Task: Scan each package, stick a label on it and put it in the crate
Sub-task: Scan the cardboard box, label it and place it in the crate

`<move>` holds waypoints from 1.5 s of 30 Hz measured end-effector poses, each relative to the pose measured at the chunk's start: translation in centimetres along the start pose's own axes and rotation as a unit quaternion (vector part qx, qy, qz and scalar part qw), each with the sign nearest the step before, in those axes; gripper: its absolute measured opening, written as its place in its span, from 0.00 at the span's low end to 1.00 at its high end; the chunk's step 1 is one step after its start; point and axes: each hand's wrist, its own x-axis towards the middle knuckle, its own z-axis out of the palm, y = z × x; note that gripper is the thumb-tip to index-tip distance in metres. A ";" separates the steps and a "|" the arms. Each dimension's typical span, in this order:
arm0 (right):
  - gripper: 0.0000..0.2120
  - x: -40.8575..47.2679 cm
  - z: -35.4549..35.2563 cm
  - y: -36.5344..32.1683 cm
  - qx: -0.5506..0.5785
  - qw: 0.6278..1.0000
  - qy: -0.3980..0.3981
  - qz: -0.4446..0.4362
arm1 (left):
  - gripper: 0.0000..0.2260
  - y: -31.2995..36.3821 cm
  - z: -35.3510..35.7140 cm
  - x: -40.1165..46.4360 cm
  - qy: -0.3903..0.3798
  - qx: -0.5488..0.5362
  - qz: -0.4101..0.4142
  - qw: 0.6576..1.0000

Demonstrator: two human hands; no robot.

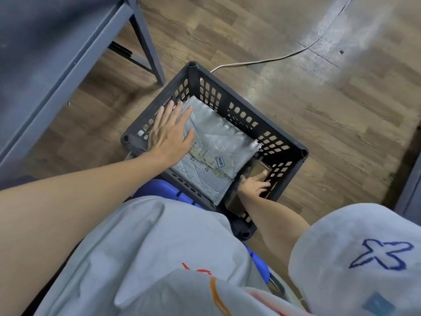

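Two hands in play, both down at the crate [282, 147] on the floor. Far left: grey table [57, 53] edge and leg, not involved. Left hand [169, 131] is spread flat, fingers straight, hovering over or pressing the left edge of the grey mailer package [218, 142]; contact can't be confirmed from this angle. Package lies flat in the crate, printed label [205, 158] face up near its near edge, so scan and label look done; step in hand reads as placement into the crate. Right hand [255, 184] is lower, in the crate's near right corner, fingers curled against a brown box [257, 169] wedged beside the mailer; whether it grips or just nudges it, cannot tell. Next move likely: seat the mailer flat, clear both hands out, go back to the table for the next package. White cable [284, 57] runs along the floor far right.
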 end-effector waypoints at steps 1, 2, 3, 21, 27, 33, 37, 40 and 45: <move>0.39 0.2 0.1 0.1 -0.004 1.000 -0.012 0.009 | 0.28 0.0 0.0 0.0 -0.002 -0.001 -0.001 1.000; 0.39 0.4 0.2 0.2 -0.014 0.999 -0.024 0.016 | 0.28 -0.1 0.0 -0.1 -0.002 -0.003 -0.004 1.000; 0.39 0.7 0.2 0.3 -0.029 0.999 -0.033 0.022 | 0.27 -0.2 0.0 -0.1 -0.002 -0.005 -0.006 1.000; 0.15 -6.0 -0.3 -14.7 -0.104 0.934 0.044 -0.338 | 0.26 -3.7 -5.3 -0.7 0.034 0.046 -0.084 0.995; 0.23 -17.3 2.4 -24.2 -0.160 0.721 -0.034 -0.674 | 0.26 -8.5 -9.3 -3.8 0.068 0.067 -0.191 0.977; 0.27 -28.1 5.6 -28.6 -0.262 0.589 -0.063 -0.762 | 0.25 -15.0 -14.2 -9.9 0.114 0.060 -0.311 0.942; 0.23 -34.4 7.5 -29.2 -0.312 0.519 -0.053 -0.794 | 0.24 -18.0 -16.3 -14.8 0.142 0.063 -0.381 0.911; 0.23 -39.2 9.1 -28.3 -0.351 0.471 -0.057 -0.808 | 0.23 -19.4 -16.8 -18.7 0.158 0.049 -0.436 0.885; 0.25 -46.3 12.6 -25.3 -0.373 0.405 -0.085 -0.830 | 0.24 -21.7 -16.4 -26.4 0.183 0.006 -0.536 0.824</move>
